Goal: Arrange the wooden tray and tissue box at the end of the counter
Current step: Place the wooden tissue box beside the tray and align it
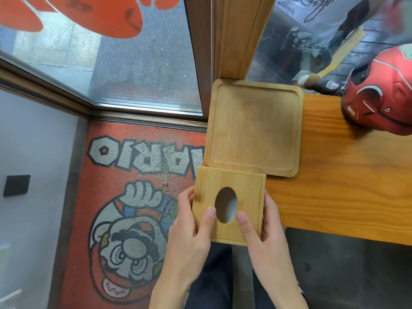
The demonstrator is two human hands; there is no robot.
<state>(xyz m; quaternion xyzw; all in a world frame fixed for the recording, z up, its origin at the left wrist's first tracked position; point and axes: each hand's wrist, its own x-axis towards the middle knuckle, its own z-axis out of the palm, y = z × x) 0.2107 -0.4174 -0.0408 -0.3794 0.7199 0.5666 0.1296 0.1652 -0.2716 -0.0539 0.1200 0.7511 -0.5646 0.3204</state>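
A square wooden tray (254,127) with a raised rim lies flat at the left end of the wooden counter (347,186), against the window post. Just in front of it is a square wooden tissue box (247,192) with an oval hole in its top. My left hand (189,237) grips the box's left side with its thumb on the lid. My right hand (265,239) grips the right side, thumb beside the hole. The box overlaps the tray's near edge and sticks out past the counter's front-left corner.
A red helmet (379,92) rests on the counter at the far right. A wooden post (240,36) rises behind the tray between window panes. Below left lies a red cartoon floor mat (133,197). Bare counter stretches right of the box.
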